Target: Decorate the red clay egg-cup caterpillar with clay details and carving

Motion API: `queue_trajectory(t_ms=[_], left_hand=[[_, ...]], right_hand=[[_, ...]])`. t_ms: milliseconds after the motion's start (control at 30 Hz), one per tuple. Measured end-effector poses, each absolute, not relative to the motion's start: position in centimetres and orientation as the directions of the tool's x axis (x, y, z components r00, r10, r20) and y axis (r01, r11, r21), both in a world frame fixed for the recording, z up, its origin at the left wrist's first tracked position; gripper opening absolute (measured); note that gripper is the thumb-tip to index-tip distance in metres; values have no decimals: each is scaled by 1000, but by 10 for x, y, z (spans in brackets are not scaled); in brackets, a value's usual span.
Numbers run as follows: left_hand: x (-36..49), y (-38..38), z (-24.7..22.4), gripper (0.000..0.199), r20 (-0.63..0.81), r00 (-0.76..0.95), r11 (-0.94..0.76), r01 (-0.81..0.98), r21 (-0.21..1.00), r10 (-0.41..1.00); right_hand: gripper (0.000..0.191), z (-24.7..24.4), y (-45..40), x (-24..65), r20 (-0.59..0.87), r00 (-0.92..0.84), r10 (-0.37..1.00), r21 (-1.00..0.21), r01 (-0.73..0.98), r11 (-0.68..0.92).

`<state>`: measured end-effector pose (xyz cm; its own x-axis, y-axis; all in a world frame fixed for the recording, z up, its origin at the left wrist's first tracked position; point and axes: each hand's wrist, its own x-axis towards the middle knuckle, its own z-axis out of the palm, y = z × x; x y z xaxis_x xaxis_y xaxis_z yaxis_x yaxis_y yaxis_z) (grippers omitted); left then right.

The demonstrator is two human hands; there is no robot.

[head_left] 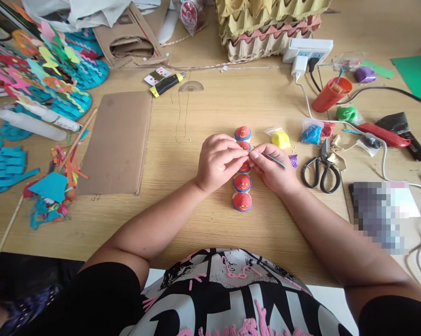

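Several red clay domes with yellow smiling faces and blue rims stand in a row, the nearest being one red clay dome [242, 202]. Over the middle of the row, my right hand [275, 170] grips a thin blue stick [273, 160] that slants out past the fingers. My left hand [220, 161] has its fingertips pinched together and meeting the right fingertips; whatever it pinches is too small to make out. Both hands partly cover the middle domes. To the right of the row lie a bag of yellow clay [280, 139] and a purple packet [293, 161].
Black-handled scissors [322, 170], blue clay [311, 134], green clay [346, 113] and a tilted red cup [332, 94] lie to the right, with cables from a power strip [308, 49]. Cardboard [115, 142] and paper scraps [51, 193] lie left. Egg trays [266, 35] are stacked behind.
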<state>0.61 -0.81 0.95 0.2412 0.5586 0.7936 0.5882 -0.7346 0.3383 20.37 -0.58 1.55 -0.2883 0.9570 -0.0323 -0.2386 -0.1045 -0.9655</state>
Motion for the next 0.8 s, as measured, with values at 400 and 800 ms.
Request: queue_trajectory(t_ms=[400, 800], left_hand=[[5, -9, 11, 13, 764, 246, -708, 609, 357, 597], [4, -11, 11, 19, 744, 229, -689, 609, 393, 628]], right_hand=[[38, 13, -5, 208, -15, -344, 939, -963, -249, -107], [42, 22, -5, 205, -76, -332, 940, -936, -302, -182]])
